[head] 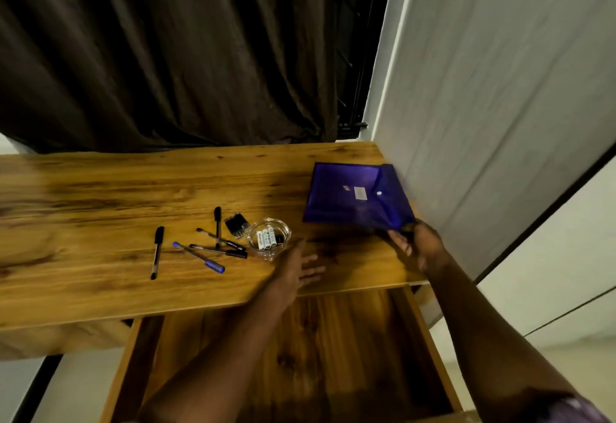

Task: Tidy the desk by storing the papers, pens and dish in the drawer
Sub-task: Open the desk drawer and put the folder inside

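Observation:
A purple plastic document folder (353,194) lies at the right end of the wooden desk (100,196). My right hand (420,249) grips its near right corner. My left hand (298,267) rests flat and open on the desk, just right of a glass dish (269,238) holding small white batteries. Several pens (206,246) lie scattered left of the dish, one black pen (156,252) apart further left. A small black object (236,224) sits beside the dish. Below the desk edge the wooden drawer (300,356) stands pulled out, its inside bare.
A white wall panel (483,105) rises right beside the folder. A dark curtain (166,55) hangs behind the desk. The left half of the desk top holds nothing.

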`<state>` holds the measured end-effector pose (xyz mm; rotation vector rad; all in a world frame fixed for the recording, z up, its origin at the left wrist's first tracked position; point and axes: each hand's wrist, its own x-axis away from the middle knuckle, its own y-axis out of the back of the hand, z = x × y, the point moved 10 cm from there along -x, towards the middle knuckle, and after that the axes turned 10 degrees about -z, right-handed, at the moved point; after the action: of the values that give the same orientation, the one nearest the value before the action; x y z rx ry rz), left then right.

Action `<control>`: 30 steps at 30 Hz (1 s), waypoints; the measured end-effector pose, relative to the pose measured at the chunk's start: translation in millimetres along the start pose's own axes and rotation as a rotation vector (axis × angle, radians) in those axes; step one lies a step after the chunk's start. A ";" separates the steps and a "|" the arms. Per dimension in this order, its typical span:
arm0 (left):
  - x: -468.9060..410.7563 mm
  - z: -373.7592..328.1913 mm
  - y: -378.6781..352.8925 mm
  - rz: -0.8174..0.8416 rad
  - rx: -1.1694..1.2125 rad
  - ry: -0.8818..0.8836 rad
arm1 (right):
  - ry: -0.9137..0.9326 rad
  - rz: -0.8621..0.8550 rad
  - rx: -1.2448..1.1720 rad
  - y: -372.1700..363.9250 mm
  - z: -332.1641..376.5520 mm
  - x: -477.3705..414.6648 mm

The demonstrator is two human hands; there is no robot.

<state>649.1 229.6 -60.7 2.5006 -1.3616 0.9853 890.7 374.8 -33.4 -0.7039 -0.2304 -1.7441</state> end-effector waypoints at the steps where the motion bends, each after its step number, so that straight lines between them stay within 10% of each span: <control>1: 4.3 -1.3 0.2 0.018 0.076 0.027 | -0.007 0.015 -0.072 0.2 1.8 5.2; 7: 47.2 -22.9 -5.7 0.240 0.261 0.088 | 0.016 0.106 -0.070 29.1 13.1 59.1; 19: 142.2 34.2 17.4 0.368 -0.162 -0.003 | -0.056 0.084 0.130 157.2 -41.7 202.3; 30: 244.3 151.3 75.7 0.849 -0.636 0.280 | -0.144 0.071 0.467 241.4 -101.1 314.0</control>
<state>755.3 -47.5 -46.4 1.2680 -2.2224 0.7640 1038.9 -3.2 14.1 -0.4860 -0.6787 -1.4963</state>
